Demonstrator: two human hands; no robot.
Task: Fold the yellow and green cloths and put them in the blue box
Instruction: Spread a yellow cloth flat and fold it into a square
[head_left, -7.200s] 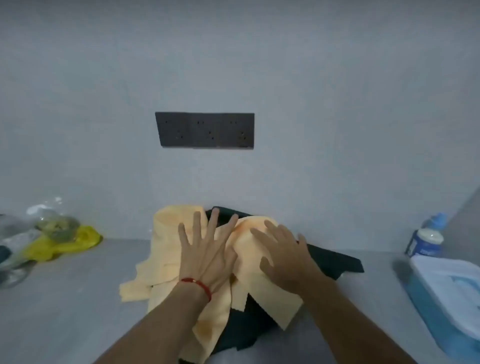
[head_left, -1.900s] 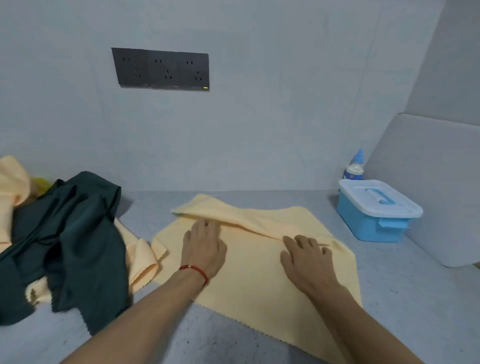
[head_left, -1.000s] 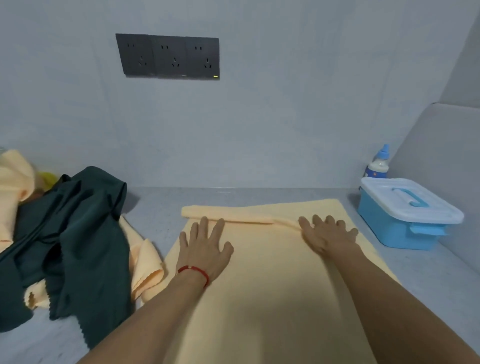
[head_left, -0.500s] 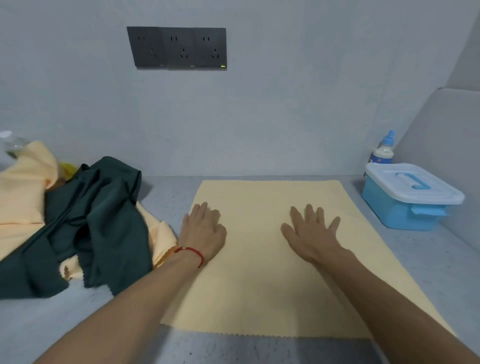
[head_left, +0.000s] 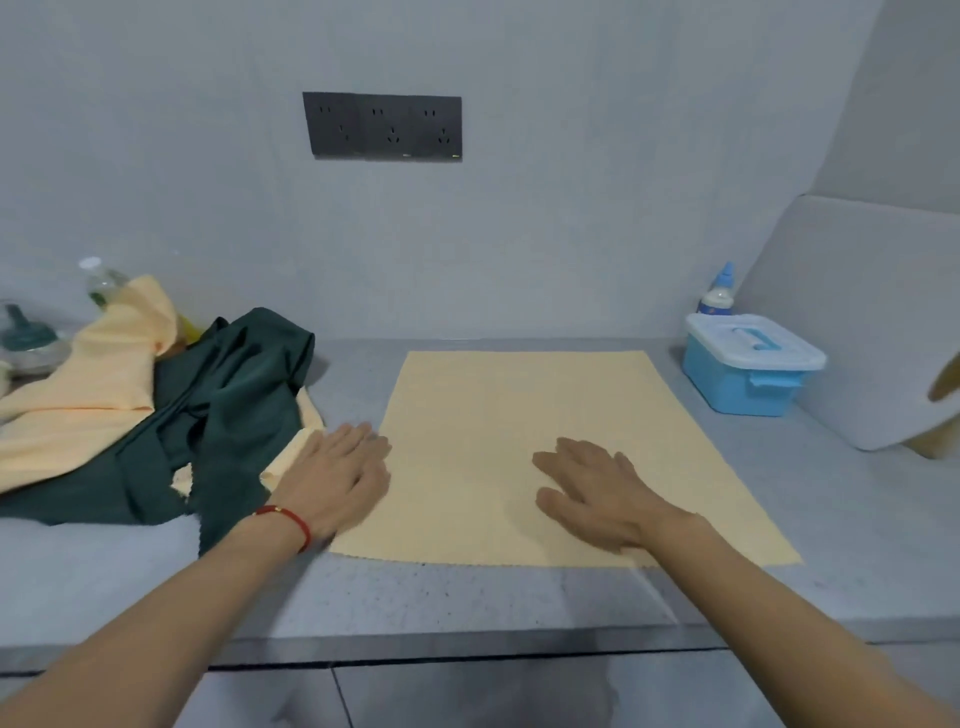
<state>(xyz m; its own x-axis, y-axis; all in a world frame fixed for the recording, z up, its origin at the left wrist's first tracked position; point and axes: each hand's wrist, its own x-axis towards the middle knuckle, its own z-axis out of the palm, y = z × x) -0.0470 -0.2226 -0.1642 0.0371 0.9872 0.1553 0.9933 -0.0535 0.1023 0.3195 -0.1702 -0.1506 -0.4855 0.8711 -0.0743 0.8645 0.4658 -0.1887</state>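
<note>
On the desk (head_left: 857, 519) before me, I am resting my left hand (head_left: 335, 480) and right hand (head_left: 592, 491), both flat-fingered and seemingly holding nothing, on the spread yellow cloth (head_left: 519, 415), its far edge lying straight ahead.

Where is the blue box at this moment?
In the head view the blue box, lid on, sits at the counter's far right, just beyond the spread yellow cloth, with a small bottle behind it.

Pale yellow cloth (head_left: 535, 447), dark green cloth (head_left: 228, 410), blue box (head_left: 740, 384) with white lid (head_left: 753, 345), red wrist string (head_left: 291, 522)
</note>
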